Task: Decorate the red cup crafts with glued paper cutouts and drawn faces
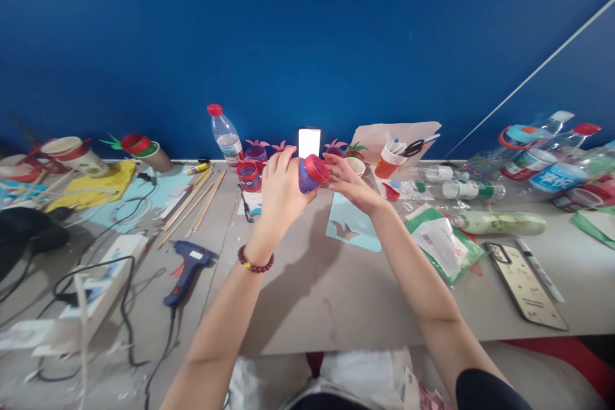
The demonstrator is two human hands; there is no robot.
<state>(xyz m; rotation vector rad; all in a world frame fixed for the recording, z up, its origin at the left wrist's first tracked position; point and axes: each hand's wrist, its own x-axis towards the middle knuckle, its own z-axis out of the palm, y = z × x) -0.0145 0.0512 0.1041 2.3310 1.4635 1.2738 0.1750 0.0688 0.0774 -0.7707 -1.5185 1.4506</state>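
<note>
I've got the left hand [280, 182] curled round the purple-and-red cup [308, 178], long axis tilted, red end toward the half-open right hand [354, 187]; honestly can't tell if that one's touching.

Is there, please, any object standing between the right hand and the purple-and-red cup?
No, nothing visible stands between them. The left hand holds the purple-and-red cup from its own side, leaving the side toward the right hand unblocked. The right fingertips are close to the cup; whether they touch it, I cannot tell.
</note>
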